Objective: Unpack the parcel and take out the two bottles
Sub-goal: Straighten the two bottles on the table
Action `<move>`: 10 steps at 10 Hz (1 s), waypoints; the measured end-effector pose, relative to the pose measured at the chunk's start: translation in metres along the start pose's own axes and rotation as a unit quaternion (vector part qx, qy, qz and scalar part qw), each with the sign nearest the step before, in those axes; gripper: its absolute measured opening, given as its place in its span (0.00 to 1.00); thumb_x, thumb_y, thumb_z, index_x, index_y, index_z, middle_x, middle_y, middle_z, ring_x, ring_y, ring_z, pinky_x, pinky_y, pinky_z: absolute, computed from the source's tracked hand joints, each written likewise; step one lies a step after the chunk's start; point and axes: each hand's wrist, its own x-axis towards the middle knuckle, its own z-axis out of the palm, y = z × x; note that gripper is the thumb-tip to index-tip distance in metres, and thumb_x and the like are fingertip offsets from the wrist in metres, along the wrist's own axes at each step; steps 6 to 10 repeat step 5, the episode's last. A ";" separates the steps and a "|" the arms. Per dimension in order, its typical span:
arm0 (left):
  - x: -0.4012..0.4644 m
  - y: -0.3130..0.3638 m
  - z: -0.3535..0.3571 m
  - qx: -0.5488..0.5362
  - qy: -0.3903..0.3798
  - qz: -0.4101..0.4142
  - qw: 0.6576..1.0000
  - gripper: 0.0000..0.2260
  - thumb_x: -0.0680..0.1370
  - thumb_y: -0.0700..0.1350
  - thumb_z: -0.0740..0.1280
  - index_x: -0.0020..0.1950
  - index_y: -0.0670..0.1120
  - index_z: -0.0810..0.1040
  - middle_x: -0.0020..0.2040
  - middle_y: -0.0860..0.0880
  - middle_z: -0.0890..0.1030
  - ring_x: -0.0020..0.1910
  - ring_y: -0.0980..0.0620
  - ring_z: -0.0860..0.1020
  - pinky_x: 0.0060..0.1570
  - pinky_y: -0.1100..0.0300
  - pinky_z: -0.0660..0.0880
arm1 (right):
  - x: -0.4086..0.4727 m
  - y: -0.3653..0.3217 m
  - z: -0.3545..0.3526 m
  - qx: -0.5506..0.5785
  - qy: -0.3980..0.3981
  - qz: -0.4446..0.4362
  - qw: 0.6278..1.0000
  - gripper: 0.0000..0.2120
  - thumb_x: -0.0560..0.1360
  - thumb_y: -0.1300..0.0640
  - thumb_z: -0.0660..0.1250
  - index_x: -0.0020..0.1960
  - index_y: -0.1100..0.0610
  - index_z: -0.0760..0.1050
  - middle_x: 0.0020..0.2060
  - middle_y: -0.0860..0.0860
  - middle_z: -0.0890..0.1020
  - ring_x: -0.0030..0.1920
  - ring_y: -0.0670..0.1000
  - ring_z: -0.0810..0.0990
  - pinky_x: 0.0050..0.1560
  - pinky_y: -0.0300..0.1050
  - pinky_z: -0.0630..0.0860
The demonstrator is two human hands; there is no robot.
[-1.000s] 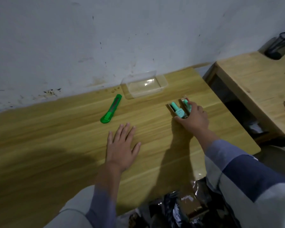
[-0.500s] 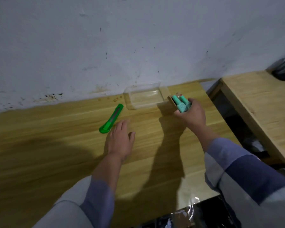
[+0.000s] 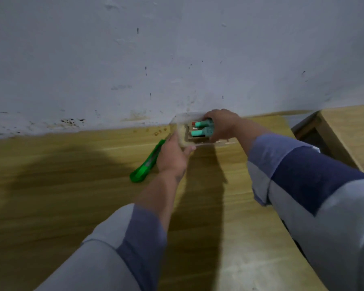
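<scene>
Two small teal bottles (image 3: 200, 128) lie side by side, caps pointing left, gripped in my right hand (image 3: 223, 124). That hand holds them inside a clear plastic box (image 3: 223, 142) standing by the wall at the back of the wooden table (image 3: 72, 185). My left hand (image 3: 173, 155) grips the box's left end, thumb along its front edge. The bottles' bodies are hidden by my right fingers.
A green utility knife (image 3: 144, 165) lies on the table just left of my left hand. The stained white wall (image 3: 177, 59) runs right behind the box. A second wooden table (image 3: 349, 133) stands at the right, across a gap.
My right hand carried the two bottles back and left into the clear box. My left hand left the tabletop and took hold of the box's left end.
</scene>
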 end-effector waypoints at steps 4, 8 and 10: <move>-0.002 0.012 -0.012 -0.035 -0.028 -0.030 0.999 0.16 0.75 0.44 0.71 0.61 0.49 0.73 0.49 0.48 0.83 0.48 0.49 0.81 0.52 0.51 0.78 | 0.001 -0.020 0.016 -0.077 0.075 -0.009 0.994 0.27 0.71 0.51 0.70 0.68 0.46 0.68 0.65 0.56 0.64 0.65 0.59 0.63 0.61 0.57 0.68; -0.007 0.018 -0.026 -0.080 -0.083 -0.048 0.992 0.22 0.76 0.39 0.68 0.68 0.48 0.67 0.54 0.51 0.79 0.56 0.50 0.77 0.52 0.57 0.74 | -0.012 -0.019 0.012 0.029 0.082 0.003 0.996 0.32 0.69 0.57 0.71 0.70 0.47 0.65 0.67 0.56 0.62 0.64 0.60 0.66 0.62 0.55 0.72; -0.007 0.018 -0.026 -0.080 -0.083 -0.048 0.992 0.22 0.76 0.39 0.68 0.68 0.48 0.67 0.54 0.51 0.79 0.56 0.50 0.77 0.52 0.57 0.74 | -0.012 -0.019 0.012 0.029 0.082 0.003 0.996 0.32 0.69 0.57 0.71 0.70 0.47 0.65 0.67 0.56 0.62 0.64 0.60 0.66 0.62 0.55 0.72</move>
